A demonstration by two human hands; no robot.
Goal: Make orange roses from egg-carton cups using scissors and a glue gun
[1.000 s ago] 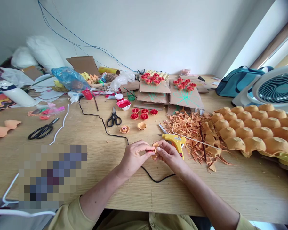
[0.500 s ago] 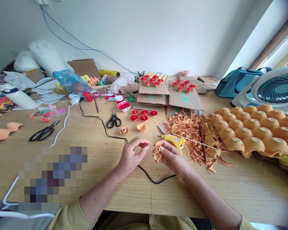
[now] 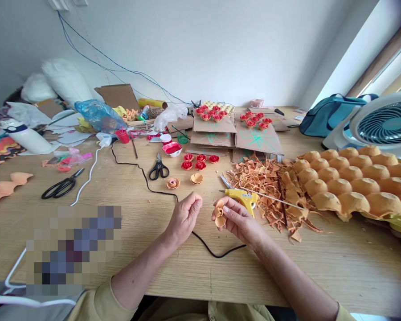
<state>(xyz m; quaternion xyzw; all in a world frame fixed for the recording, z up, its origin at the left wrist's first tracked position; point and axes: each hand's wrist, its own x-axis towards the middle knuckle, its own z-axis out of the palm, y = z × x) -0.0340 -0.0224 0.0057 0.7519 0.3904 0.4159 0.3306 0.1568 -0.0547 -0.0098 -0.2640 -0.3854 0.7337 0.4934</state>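
My right hand (image 3: 238,219) pinches a small orange egg-carton petal piece (image 3: 219,214) with curved, cup-like lobes between thumb and fingers, above the table. To its left, my left hand (image 3: 186,217) is closed in a fist, thumb folded over the fingers; whatever may be inside is hidden. Just beyond the right hand lies a yellow glue gun (image 3: 242,196). Farther up the table sit an unpainted orange carton flower (image 3: 173,183) with a darker centre and a plain carton cup (image 3: 197,178). Behind them are several red-painted carton roses (image 3: 200,165).
Orange carton scraps (image 3: 257,183) are heaped beside an egg tray (image 3: 350,183) at right. Black scissors (image 3: 158,168) and a bowl of red paint (image 3: 172,149) lie beyond the left hand. A black cord (image 3: 207,247) runs under my hands. A fan (image 3: 384,122) stands far right.
My left hand's fingers have curled from a loose pinch into a fist, and it has drawn slightly away from the petal piece. My right hand keeps its hold almost unmoved.
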